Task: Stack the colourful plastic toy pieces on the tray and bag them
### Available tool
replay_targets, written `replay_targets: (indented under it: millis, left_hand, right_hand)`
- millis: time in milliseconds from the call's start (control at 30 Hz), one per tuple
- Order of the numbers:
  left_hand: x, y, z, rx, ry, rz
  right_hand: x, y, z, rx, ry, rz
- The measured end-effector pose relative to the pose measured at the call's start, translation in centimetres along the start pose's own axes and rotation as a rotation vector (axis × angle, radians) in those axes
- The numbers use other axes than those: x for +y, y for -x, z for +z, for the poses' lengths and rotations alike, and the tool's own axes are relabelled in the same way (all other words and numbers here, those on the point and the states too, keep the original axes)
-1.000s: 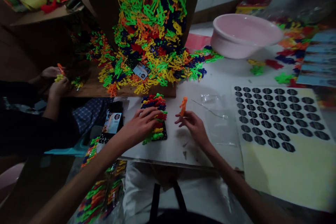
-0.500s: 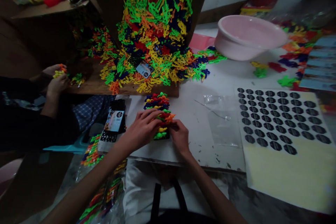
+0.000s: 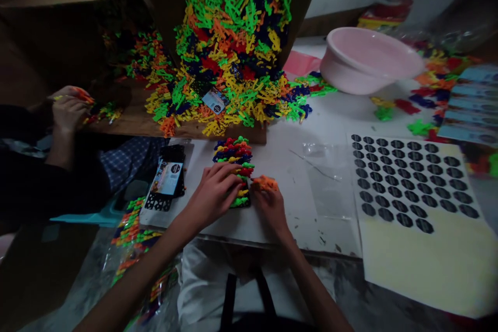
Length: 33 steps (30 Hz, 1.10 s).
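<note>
1. White tabletop (image 3: 288, 220) in a dim room; just below its near edge, at the lower left, bundles of coloured figures (image 3: 130, 231) sit in clear plastic, apparently finished sets.
2. At the tabletop's near side, the left hand (image 3: 218, 187) lies over a black mesh tray (image 3: 243, 205), its fingers bent and close together across the coloured rows (image 3: 233, 151).
3. Just beside the tray's right edge, the right hand (image 3: 269, 210) pinches an orange plastic figure (image 3: 265, 182) between thumb and fingers; whether the figure touches the row next to it, I cannot tell.
4. By my judgement the tray is largely filled: rows of red, blue, yellow, green and orange run along both its far and near ends. Black mesh shows between rows near the right edge, so some filling seems to remain. The left hand hides the middle, so the number of gaps cannot be told.
5. Left of the tray, more black mesh trays (image 3: 158, 202) carry no figures where they can be seen, and a printed card (image 3: 167, 178) lies on them.
6. To the right lie a flat clear bag (image 3: 330, 194) and a sheet of dark octagonal stickers (image 3: 420, 249), partly used, judging by its bare near part.
7. Farther off, a large heap of loose figures (image 3: 233, 80) spills onto a wooden board (image 3: 249, 135), and a pink basin (image 3: 346, 75) stands to its right.
</note>
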State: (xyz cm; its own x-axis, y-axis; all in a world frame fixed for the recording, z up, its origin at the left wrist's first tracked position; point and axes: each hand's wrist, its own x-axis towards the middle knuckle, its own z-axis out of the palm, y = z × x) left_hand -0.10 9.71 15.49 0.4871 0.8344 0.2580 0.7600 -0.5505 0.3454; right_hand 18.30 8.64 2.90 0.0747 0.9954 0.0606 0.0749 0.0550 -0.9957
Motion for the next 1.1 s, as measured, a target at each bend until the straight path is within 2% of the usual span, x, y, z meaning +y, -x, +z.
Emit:
replay_targets:
  millis: [233, 367, 500, 633, 800, 1000, 1100]
  left_hand:
    - [0.3, 0.4, 0.3, 0.001, -0.055, 0.002]
    - [1.0, 1.1, 0.1, 0.021, -0.165, 0.009]
    - [1.5, 1.8, 0.2, 0.062, -0.195, 0.019]
    - [1.7, 2.2, 0.7, 0.113, -0.185, 0.01]
    - [1.9, 2.4, 1.0, 0.11, -0.154, -0.024]
    - [1.9, 2.3, 1.1, 0.12, -0.097, -0.055]
    - [1.8, 2.2, 1.1, 0.11, -0.062, -0.056]
  right_hand:
    - [-0.7, 0.5, -1.1, -0.011, -0.037, 0.181]
    - [-1.1, 0.2, -1.1, 0.015, -0.087, 0.069]
    - [-1.5, -0.3, -1.1, -0.023, 0.04, -0.047]
    - [-1.5, -0.4, -0.4, -0.06, 0.127, 0.005]
    - [-1.2, -0.4, 0.6, -0.072, 0.146, 0.025]
    - [-1.2, -1.8, 0.1, -0.184, 0.223, -0.014]
    - [-1.3, -2.4, -0.2, -0.223, 0.187, 0.005]
